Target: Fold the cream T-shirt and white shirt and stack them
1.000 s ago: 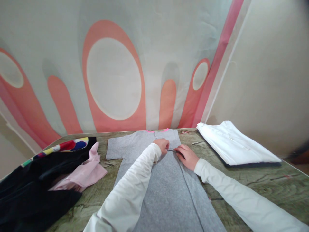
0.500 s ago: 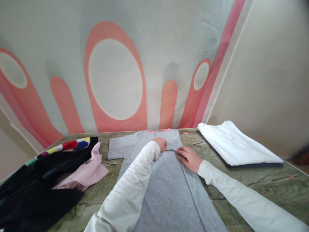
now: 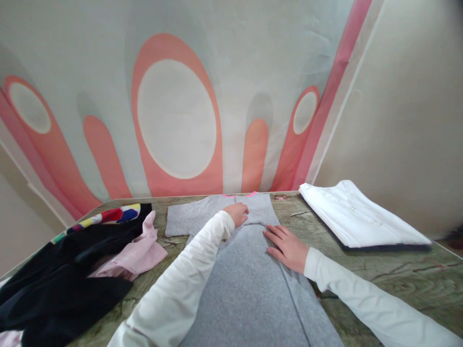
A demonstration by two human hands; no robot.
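A grey garment (image 3: 246, 284) with a pink neckline lies spread on the wood-patterned table, its short sleeve out to the left. Its right side is folded inward, leaving a long edge down the body and a curved fold near the top. My left hand (image 3: 236, 214) is over the upper part by that curved fold, fingers loosely bent and apart, with nothing seen in them. Flat on the folded right side rests my right hand (image 3: 287, 248), its fingers spread.
Dark clothes (image 3: 68, 279) with a colourful band are heaped on the left, with a pink cloth (image 3: 144, 255) among them. A folded white stack of clothing (image 3: 361, 217) lies at the right. Behind the table (image 3: 405, 274) stands a wall with a coral pattern.
My left hand has let go of the garment's fold and shifted slightly left. My right hand has moved slightly towards me and right, its fingers now flatter and more spread.
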